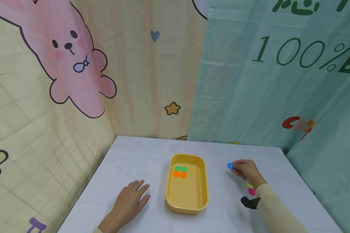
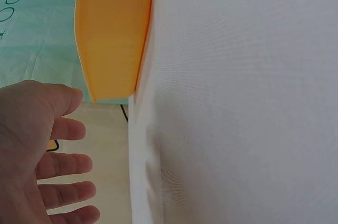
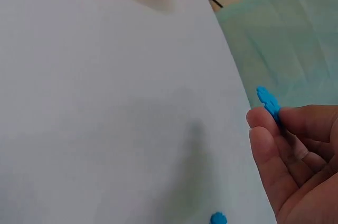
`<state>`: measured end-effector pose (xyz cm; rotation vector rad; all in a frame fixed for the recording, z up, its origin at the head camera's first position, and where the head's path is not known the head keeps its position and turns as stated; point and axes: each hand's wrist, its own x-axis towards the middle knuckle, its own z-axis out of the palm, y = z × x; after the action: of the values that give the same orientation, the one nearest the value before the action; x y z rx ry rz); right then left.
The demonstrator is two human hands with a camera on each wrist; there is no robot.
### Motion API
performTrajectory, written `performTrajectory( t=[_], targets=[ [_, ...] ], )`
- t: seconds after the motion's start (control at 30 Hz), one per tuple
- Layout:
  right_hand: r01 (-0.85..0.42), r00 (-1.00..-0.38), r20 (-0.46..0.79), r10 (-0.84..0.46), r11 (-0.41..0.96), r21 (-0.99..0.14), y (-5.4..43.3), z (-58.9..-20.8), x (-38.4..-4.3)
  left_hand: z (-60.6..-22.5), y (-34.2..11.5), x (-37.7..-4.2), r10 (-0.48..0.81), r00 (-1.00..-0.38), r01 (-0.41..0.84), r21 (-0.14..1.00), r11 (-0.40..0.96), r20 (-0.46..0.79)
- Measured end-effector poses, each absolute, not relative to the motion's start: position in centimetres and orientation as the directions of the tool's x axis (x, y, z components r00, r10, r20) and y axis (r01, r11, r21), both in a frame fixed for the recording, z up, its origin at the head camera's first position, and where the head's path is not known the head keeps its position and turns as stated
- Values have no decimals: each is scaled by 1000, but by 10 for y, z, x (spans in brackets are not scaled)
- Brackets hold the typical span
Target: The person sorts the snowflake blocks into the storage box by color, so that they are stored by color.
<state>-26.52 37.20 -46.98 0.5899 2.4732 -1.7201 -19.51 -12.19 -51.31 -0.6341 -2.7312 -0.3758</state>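
Note:
My right hand pinches a blue snowflake-shaped plastic disc between thumb and fingers, raised above the table to the right of the yellow tray. In the right wrist view the blue disc is seen nearly edge-on at the fingertips. Inside the tray, near its far left part, two green discs lie behind two orange discs. My left hand holds nothing and hovers left of the tray, fingers spread and relaxed; the left wrist view shows the tray's end beyond the thumb.
Under the right forearm a yellow-green disc and a pink disc show on the white table, partly hidden. Another blue disc lies at the bottom of the right wrist view. Printed curtains hang behind the table.

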Motion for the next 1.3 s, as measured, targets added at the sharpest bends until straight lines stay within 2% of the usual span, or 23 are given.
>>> performTrajectory(
  t=[0.2, 0.67, 1.1, 1.3],
  targets=[
    [302, -944, -243, 225, 284, -910, 346, -453, -274, -513, -122, -195, 380, -856, 460, 180, 869, 351],
    [226, -971, -182, 156, 340, -913, 287, -430, -283, -510, -123, -195, 376, -861, 453, 179, 874, 344],
    [178, -983, -179, 30, 327, -928, 241, -427, -282, -511, -122, -194, 387, -861, 464, 198, 863, 330],
    [175, -983, -186, -2, 330, -928, 219, -432, -281, -509, -116, -192, 419, -863, 483, 219, 848, 280]
  ],
)
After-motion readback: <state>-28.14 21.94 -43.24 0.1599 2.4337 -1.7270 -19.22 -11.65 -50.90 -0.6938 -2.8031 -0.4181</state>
